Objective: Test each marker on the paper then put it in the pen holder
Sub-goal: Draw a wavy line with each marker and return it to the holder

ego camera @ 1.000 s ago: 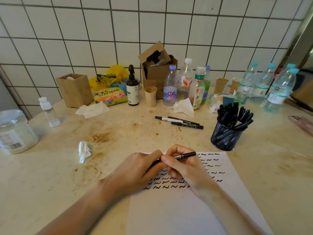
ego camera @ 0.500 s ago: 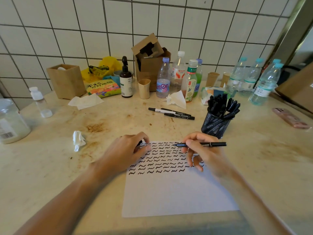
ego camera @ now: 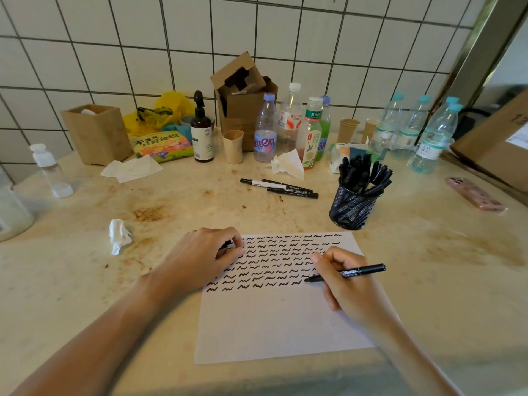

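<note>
A white sheet of paper [ego camera: 274, 324] lies in front of me, its upper half filled with rows of black squiggles. My right hand [ego camera: 347, 284] grips an uncapped black marker [ego camera: 360, 271], tip down at the right end of the lowest row. My left hand [ego camera: 205, 255] rests on the paper's upper left corner with its fingers curled round a small black cap [ego camera: 228, 244]. A black mesh pen holder [ego camera: 353, 207], packed with several black markers, stands beyond the paper to the right. Three more markers [ego camera: 281, 187] lie on the counter behind the paper.
A crumpled tissue [ego camera: 118, 235] lies left of the paper. Bottles [ego camera: 265, 132], paper cups, a cardboard box [ego camera: 243, 101] and a wooden box [ego camera: 95, 132] line the tiled wall. A pink phone [ego camera: 474, 194] lies at the right, and a jar stands at the far left edge.
My hands pulled the cap off the marker and drew apart. My right hand then turned the marker and lowered its tip to the paper. My left hand stayed on the corner with the cap.
</note>
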